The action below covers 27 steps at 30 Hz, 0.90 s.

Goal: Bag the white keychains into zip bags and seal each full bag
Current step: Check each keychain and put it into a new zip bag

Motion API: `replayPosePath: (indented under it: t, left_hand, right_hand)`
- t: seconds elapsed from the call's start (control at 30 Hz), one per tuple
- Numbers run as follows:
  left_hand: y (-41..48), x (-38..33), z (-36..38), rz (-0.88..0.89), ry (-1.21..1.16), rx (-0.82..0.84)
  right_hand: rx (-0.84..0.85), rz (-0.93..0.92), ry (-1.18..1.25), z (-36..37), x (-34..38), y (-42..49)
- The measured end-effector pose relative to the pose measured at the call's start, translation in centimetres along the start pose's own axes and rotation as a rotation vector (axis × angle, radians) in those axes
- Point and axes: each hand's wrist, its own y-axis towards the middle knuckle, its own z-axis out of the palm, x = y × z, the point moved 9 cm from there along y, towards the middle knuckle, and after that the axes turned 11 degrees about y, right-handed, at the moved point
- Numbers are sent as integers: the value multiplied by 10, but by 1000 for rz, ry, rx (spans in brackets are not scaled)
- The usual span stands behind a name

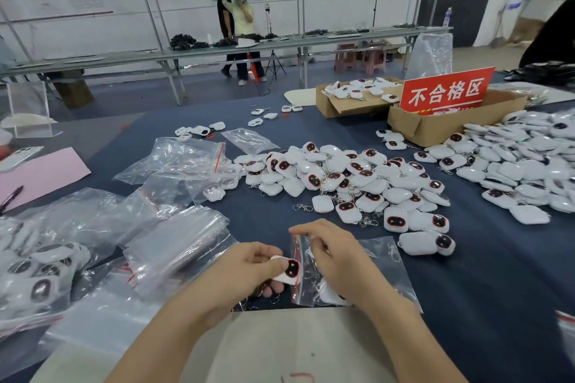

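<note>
Closest to me lies a beige sheet (280, 348), and just above it both hands work at one bag. On that side my left hand (245, 270) has its fingers curled round a white keychain (289, 272), dark face up, right at the red-striped mouth of the zip bag (382, 261). Opposite, my right hand (337, 258) pinches the mouth's upper lip between thumb and forefinger, holding it agape. Something white already sits inside under my palm, though I cannot count it. I judge this bag part-filled and not yet sealed.

To the left, filled bags (40, 277) lie beside a stack of empty bags (177, 242). Beyond, the loose pile (342, 177) and a bigger heap (522, 165) to its right lie unbagged, so most of the job is ahead. Farthest stand cardboard boxes (435, 127) and a red sign (448, 92).
</note>
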Motion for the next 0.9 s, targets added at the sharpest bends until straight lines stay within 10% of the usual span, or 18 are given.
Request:
replayPosePath:
  t: [0.5,0.9]
  left_hand:
    - [-2,-12,22,-7,-296,75]
    - [-5,-21,33,118,278,-95]
  right_hand:
    - [-161,130,409,-20,-13,5]
    - [-262,192,589,-32,-18,2]
